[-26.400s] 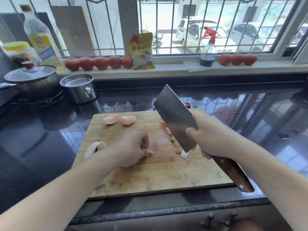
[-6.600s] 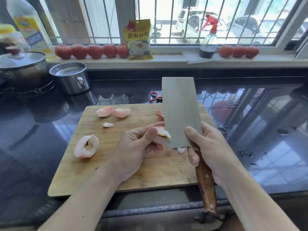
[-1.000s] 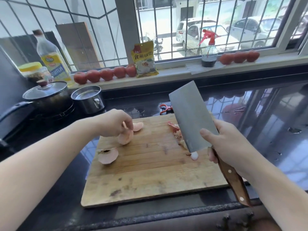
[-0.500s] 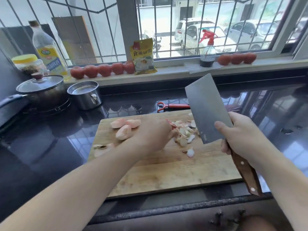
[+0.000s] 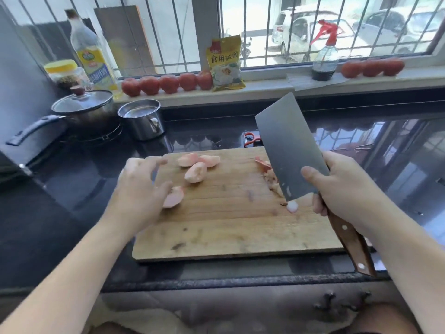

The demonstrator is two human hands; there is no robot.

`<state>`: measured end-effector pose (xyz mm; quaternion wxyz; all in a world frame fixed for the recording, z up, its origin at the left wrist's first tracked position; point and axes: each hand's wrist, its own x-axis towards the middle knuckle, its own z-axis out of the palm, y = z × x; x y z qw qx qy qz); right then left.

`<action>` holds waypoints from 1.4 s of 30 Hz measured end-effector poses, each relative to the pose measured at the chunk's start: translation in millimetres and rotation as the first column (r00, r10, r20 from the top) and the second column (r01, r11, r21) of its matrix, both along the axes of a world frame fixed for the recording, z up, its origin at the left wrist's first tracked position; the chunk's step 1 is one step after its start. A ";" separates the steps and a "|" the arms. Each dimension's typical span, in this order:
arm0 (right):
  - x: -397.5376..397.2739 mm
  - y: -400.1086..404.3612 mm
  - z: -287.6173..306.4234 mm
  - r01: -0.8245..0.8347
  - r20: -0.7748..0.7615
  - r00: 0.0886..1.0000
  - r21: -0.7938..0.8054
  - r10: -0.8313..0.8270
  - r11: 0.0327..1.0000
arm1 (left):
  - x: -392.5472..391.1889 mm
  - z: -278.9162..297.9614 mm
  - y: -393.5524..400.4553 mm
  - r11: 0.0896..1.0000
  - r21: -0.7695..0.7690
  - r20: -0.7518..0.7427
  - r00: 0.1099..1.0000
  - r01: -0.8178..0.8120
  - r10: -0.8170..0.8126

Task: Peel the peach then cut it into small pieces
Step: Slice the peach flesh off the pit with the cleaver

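A wooden cutting board lies on the black counter. Three peeled peach wedges sit at its far left. My left hand hovers over the board's left edge, blurred, fingers spread, its thumb by a larger peach chunk; I cannot tell whether it touches the chunk. My right hand grips the wooden handle of a cleaver, blade raised and tilted above the board's right side. Small cut peach bits and peel lie partly hidden behind the blade. One small bit sits under the blade's heel.
A lidded pan and a steel pot stand at the back left. A red peeler lies behind the board. Tomatoes, an oil bottle, a yellow packet and a spray bottle line the sill.
My left hand has moved from the pile of cut bits at the board's middle right back to the left side by the larger chunk. The cleaver stays raised.
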<state>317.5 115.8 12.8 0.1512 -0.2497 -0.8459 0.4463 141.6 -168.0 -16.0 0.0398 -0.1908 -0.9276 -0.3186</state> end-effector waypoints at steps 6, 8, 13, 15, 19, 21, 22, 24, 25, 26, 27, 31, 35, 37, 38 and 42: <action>-24.6 -24.1 -7.1 -0.105 0.015 0.994 -0.003 0.105 0.994 | -2.1 -20.0 -29.7 0.998 -0.055 0.297 0.955 0.001 0.016; -23.6 -26.5 -5.8 -0.125 0.004 0.992 -0.014 0.125 0.992 | -1.2 -22.7 -26.0 0.999 -0.017 0.257 0.966 0.040 -0.034; -8.0 -18.7 -11.6 -0.115 0.025 0.993 -0.106 0.118 0.988 | 9.0 -38.8 -11.4 0.992 0.037 0.165 0.978 0.122 -0.127; -3.8 -18.3 -17.2 -0.111 0.027 0.993 -0.127 0.116 0.986 | 13.9 -41.9 0.8 0.981 0.051 0.123 0.974 0.187 -0.192; -2.6 -24.1 -20.9 -0.092 0.022 0.995 -0.172 0.097 0.981 | 24.7 -36.6 31.1 0.974 0.038 0.119 0.967 0.224 -0.227; -3.8 -25.1 -21.3 -0.093 0.016 0.995 -0.162 0.097 0.982 | 28.4 -37.3 46.2 0.966 0.052 0.132 0.957 0.255 -0.259; -3.9 -24.8 -21.7 -0.094 0.015 0.995 -0.158 0.097 0.983 | 29.7 -38.1 53.6 0.958 0.084 0.145 0.948 0.274 -0.284; -3.0 -23.2 -22.9 -0.101 0.014 0.994 -0.158 0.104 0.982 | 31.8 -38.6 66.9 0.941 0.148 0.186 0.926 0.303 -0.328; -1.7 -22.2 -23.0 -0.109 0.011 0.994 -0.154 0.112 0.982 | 33.0 -38.1 71.9 0.936 0.179 0.213 0.917 0.303 -0.338; 0.0 -19.9 -23.1 -0.115 0.010 0.993 -0.142 0.117 0.983 | 33.7 -37.0 75.3 0.931 0.211 0.242 0.907 0.299 -0.346; 1.9 -17.4 -22.1 -0.120 0.009 0.992 -0.121 0.122 0.985 | 33.9 -35.6 77.3 0.924 0.238 0.269 0.894 0.298 -0.358; 13.1 -3.4 -9.6 -0.140 0.019 0.990 -0.050 0.141 0.989 | 30.4 -29.0 79.9 0.852 0.289 0.336 0.787 0.436 -0.517; 19.0 7.8 -6.4 -0.164 0.071 0.984 -0.021 0.165 0.986 | 30.5 -25.7 90.2 0.812 0.261 0.371 0.723 0.522 -0.583; 21.7 10.0 -8.7 -0.164 0.074 0.983 -0.022 0.165 0.986 | 31.2 -27.4 97.0 0.819 0.261 0.363 0.734 0.511 -0.574; 22.9 9.9 -10.5 -0.166 0.068 0.983 -0.037 0.168 0.985 | 31.4 -28.9 99.0 0.826 0.280 0.358 0.745 0.490 -0.563; 25.9 8.7 -31.4 -0.116 0.009 0.993 -0.157 0.119 0.981 | 37.3 -34.4 101.4 0.842 0.304 0.240 0.819 0.446 -0.521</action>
